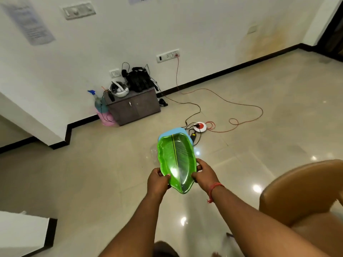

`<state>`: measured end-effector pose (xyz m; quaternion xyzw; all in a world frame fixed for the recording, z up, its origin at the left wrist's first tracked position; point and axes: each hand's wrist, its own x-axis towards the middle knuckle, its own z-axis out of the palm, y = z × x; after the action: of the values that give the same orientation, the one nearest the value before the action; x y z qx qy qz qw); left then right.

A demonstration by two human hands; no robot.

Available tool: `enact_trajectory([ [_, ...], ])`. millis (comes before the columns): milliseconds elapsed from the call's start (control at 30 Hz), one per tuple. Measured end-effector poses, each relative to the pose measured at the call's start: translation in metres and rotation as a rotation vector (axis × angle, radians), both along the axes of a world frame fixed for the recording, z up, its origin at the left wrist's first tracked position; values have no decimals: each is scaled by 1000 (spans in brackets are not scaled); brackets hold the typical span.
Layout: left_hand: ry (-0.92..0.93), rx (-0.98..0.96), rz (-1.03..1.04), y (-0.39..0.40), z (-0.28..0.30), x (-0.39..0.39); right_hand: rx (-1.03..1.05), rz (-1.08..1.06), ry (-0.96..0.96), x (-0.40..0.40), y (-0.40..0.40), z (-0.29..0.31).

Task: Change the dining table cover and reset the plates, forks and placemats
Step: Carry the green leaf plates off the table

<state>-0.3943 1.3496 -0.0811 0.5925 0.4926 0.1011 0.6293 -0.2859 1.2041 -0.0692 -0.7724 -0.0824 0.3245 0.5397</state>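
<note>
**Plates in transit, no desk in sight**

Left hand [157, 179] closed on the near left rim of a glossy green leaf-shaped plastic plate [176, 160], thumb on top. Right hand [205, 173], red thread at the wrist, closed on the near right rim. The plate is carried roughly level at arm's reach above the floor, long axis pointing away from the body. A pale blue plate or mat [176, 131] peeks out beyond its far tip, apparently stacked underneath; which it is, cannot tell.

Step, as judged: carrying tableware between the desk and a holding spot. Whether this is clearing or resetting cannot be told; no dining desk, cover, forks or placemats in view. Next move likely needs a flat landing surface found first, stack kept level so the lower piece does not slide out.

Room, left to right. Far left of the hands: a white wall corner with black skirting, then a white block low near the left elbow. Ahead-left: a small grey cabinet [133, 106] against the wall, loaded with gear. Just beyond the plate's tip: a round white-and-red extension reel [200, 126] with orange and black cables [241, 106] looping across the beige tiled floor [92, 173], a trip risk if walking straight on. Right of the right forearm: a tan leather chair [304, 191], close. Open floor lies left of the hands.
</note>
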Motion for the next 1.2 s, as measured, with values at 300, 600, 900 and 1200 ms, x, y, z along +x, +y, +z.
enact_trajectory([
  [300, 42, 17, -154, 75, -13, 174, -35, -99, 23, 151, 58, -21],
  [600, 80, 101, -570, 131, -22, 391, -19, -470, 57, 304, 86, -25],
  [900, 63, 40, -844, 41, -35, 587, -45, -723, 93, 452, 0, -34],
  [1200, 55, -10, -918, -92, -18, 796, -41, -794, 71, 652, -133, -13],
])
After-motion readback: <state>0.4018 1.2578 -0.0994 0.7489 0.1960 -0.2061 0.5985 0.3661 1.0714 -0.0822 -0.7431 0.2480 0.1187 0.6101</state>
